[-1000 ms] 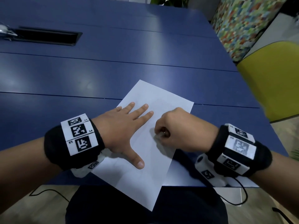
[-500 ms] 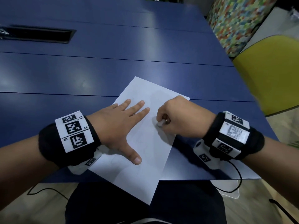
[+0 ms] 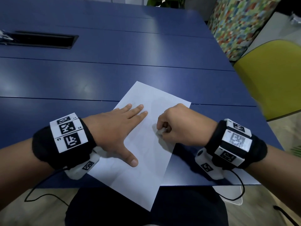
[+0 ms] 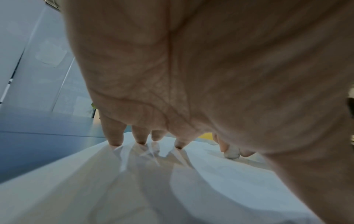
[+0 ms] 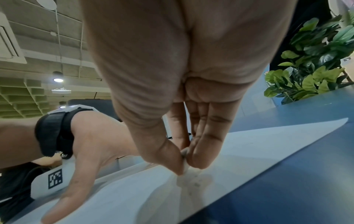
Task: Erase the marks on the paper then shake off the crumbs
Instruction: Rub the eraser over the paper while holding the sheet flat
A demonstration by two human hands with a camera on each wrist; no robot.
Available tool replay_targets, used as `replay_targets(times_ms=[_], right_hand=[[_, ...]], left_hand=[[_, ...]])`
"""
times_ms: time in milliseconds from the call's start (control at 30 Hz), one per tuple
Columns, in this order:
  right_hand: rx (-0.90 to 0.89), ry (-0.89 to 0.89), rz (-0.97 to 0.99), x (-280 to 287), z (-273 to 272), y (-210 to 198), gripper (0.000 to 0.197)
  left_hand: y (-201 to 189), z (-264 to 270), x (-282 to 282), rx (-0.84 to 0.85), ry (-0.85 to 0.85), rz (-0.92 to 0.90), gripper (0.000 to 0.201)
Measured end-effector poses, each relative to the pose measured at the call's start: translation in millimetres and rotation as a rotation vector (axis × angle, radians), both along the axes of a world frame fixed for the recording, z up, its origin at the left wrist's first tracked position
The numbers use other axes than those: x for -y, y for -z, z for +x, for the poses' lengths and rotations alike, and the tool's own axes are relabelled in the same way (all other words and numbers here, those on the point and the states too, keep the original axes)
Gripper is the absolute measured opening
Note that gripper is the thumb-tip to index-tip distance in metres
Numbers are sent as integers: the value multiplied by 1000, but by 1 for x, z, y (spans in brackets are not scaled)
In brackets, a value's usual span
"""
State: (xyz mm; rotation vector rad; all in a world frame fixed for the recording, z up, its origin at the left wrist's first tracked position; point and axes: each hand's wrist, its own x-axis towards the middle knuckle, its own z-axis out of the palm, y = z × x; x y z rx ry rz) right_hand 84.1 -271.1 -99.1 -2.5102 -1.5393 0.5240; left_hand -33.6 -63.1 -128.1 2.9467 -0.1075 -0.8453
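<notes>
A white sheet of paper (image 3: pixel 143 144) lies askew on the blue table (image 3: pixel 114 70), its near corner hanging over the front edge. My left hand (image 3: pixel 117 128) lies flat on the sheet's left half, fingers straight and thumb spread; its fingertips (image 4: pixel 140 140) press the paper (image 4: pixel 153 189). My right hand (image 3: pixel 175 124) pinches a small white eraser (image 3: pixel 160 131) between thumb and fingers, its tip down on the paper's right part. The eraser (image 5: pixel 184 162) shows between the pinching fingers in the right wrist view, with small crumbs (image 5: pixel 196 184) on the paper (image 5: pixel 134 189) beneath. The eraser (image 4: pixel 231 153) also appears at the far right of the left wrist view.
A black cable slot (image 3: pixel 44 41) is set into the table at the far left. A yellow chair (image 3: pixel 273 75) stands to the right of the table, with a patchwork-coloured panel (image 3: pixel 236 23) behind it. A plant (image 5: pixel 314 60) stands past the table's far end.
My right hand with the eraser has shifted back and forth over the paper, rubbing. The left hand has stayed flat on the sheet.
</notes>
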Motion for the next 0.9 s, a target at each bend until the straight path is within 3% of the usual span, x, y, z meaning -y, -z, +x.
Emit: replay_targets(times_ms=[133, 300, 433, 600, 733, 900], right_hand=[[17, 25, 5, 0, 0, 2, 17], [-20, -29, -15, 0, -5, 1, 16], [17, 32, 21, -3, 5, 1, 18], [-48, -76, -12, -2, -4, -1, 16], [17, 37, 49, -4, 16, -1, 18], [-64, -113, 4, -6, -2, -3, 15]], left_hand=[[0, -1, 1, -6, -81, -21, 160], [3, 2, -1, 18, -53, -9, 166], [1, 2, 1, 24, -53, 6, 168], [3, 2, 0, 18, -58, 25, 169], [1, 2, 3, -3, -87, 28, 170], [-1, 1, 4, 14, -90, 18, 171]])
